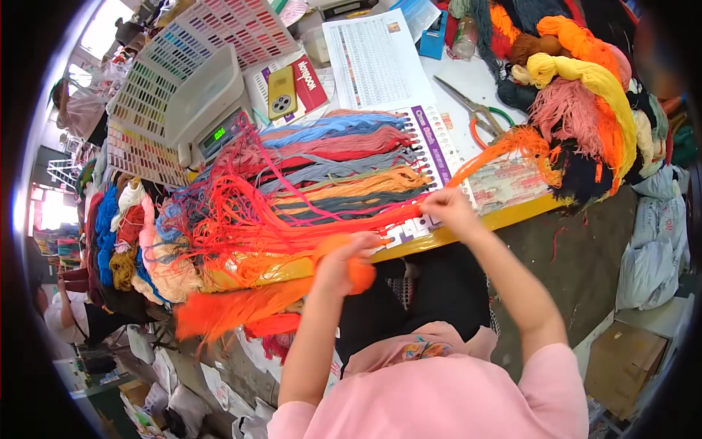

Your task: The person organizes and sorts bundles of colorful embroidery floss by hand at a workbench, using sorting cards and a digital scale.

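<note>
My left hand (344, 265) is closed around a fluffy orange hank of thread (245, 307) that hangs past the table's front edge. My right hand (451, 211) pinches bright red-orange strands (365, 222) at the near end of a white card with a purple strip (431, 139) and a row of holes. Bundles of blue, red, grey, gold and dark thread (344, 183) run left from those holes. Loose orange thread (504, 150) stretches right from beside my right hand. Whatever lies between the right fingertips is partly hidden.
Scissors (479, 113) lie open behind the card. A printed sheet (376, 62), a phone (281, 93) on a notebook (308, 82), and a digital scale (219, 135) with a tray are farther back. Coloured hanks (578, 110) pile up at right; a colour chart (142, 99) stands left.
</note>
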Tool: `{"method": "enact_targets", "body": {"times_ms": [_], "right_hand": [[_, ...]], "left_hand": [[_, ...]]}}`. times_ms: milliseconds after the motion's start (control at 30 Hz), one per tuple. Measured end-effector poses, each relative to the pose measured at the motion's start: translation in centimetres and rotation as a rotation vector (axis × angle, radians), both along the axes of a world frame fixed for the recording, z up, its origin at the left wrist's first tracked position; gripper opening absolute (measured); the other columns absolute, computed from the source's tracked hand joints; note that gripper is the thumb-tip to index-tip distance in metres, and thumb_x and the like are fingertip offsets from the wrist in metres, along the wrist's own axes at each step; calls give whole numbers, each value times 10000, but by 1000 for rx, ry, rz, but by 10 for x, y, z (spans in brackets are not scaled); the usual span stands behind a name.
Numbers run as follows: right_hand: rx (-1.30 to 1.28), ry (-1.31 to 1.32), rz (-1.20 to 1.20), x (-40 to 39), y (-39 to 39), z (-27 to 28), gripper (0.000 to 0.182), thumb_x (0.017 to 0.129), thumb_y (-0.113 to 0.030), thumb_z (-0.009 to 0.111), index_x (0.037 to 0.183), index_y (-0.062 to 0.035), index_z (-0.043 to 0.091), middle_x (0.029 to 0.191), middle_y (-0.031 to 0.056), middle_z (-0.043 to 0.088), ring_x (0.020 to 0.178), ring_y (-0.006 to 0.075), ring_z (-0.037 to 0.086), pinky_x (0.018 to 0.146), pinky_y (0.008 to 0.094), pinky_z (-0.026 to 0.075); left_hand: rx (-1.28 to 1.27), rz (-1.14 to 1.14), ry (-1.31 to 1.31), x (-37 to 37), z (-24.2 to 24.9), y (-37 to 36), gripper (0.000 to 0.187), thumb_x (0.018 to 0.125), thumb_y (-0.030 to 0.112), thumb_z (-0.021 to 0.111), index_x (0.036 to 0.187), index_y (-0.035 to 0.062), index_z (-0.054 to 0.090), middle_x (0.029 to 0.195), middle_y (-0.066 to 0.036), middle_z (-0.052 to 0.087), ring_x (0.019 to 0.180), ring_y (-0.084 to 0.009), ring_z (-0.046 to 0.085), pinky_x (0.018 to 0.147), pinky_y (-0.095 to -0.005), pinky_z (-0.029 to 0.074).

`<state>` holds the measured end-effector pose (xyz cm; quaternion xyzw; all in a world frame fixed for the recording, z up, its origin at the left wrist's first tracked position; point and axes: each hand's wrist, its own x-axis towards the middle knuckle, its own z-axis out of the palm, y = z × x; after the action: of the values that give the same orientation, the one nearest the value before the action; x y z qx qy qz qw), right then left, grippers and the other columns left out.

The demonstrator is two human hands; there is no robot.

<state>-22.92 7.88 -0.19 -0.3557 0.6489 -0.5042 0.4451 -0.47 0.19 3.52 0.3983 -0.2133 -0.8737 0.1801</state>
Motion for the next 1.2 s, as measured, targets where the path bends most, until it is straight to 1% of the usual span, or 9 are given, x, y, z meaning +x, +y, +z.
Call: {"method": "enact_targets", "body": {"times_ms": [67,200,367,467,500,600,800,867,1200], "right_hand": [[-87,281,-113,17,8,-16,77,665,-84,607,691,-12,601,643,61,564,573,123,533,525,241,418],[-311,616,-115,33,15,-14,75,620,-58,596,628,-28,528,628,82,506,633,256,499,547,346,385],[-318,690,-105,28,23,-19,102,625,-71,587,704,-42,530,671,73,482,667,263,481,587,358,356],[-372,811,46,40,30,-14,175,615,-69,598,783,-51,553,704,65,490,663,236,476,603,331,365],[-359,893,40,47,33,-10,277,611,-85,601,881,-49,547,781,72,493,711,247,472,648,348,359],[-330,950,55,55,39,-4,318,614,-78,591,926,-45,541,827,75,489,743,257,467,671,359,352],[-368,611,78,40,32,-16,236,597,26,507,821,-22,564,715,95,514,671,258,512,589,344,398],[-348,556,50,39,30,-19,222,594,39,492,795,-18,567,700,101,518,659,256,519,575,341,409],[-353,625,110,34,28,-13,159,627,14,514,771,-17,573,709,98,530,668,254,523,580,334,419]], "left_hand": [[-124,-137,-211,-30,-13,15,183,799,141,520,898,-13,526,829,-86,572,656,-128,547,590,-232,429],[-194,-275,-334,-62,-42,30,186,801,102,511,931,-30,514,859,-96,575,696,-145,562,585,-225,434],[-309,-432,-496,-55,-25,26,135,813,81,474,896,-15,522,808,-79,576,662,-124,546,578,-228,431],[-265,-281,-328,-48,-34,26,123,816,53,449,886,-14,524,788,-68,569,634,-106,525,558,-222,422],[-293,-289,-266,-48,-38,24,124,813,31,437,889,-16,523,777,-60,562,624,-97,513,545,-219,413],[-272,-221,-144,-53,-43,29,124,812,24,435,890,-11,525,763,-52,554,628,-93,512,545,-212,406],[-203,-61,-117,-61,-66,39,88,816,40,445,869,14,509,780,-59,562,616,-95,524,544,-206,400],[-212,-104,-186,-61,-70,39,80,816,47,450,866,19,505,788,-64,565,615,-101,533,542,-208,403],[-237,-150,-203,-56,-50,34,118,823,62,459,917,12,511,811,-67,573,606,-97,524,533,-210,415]]}}
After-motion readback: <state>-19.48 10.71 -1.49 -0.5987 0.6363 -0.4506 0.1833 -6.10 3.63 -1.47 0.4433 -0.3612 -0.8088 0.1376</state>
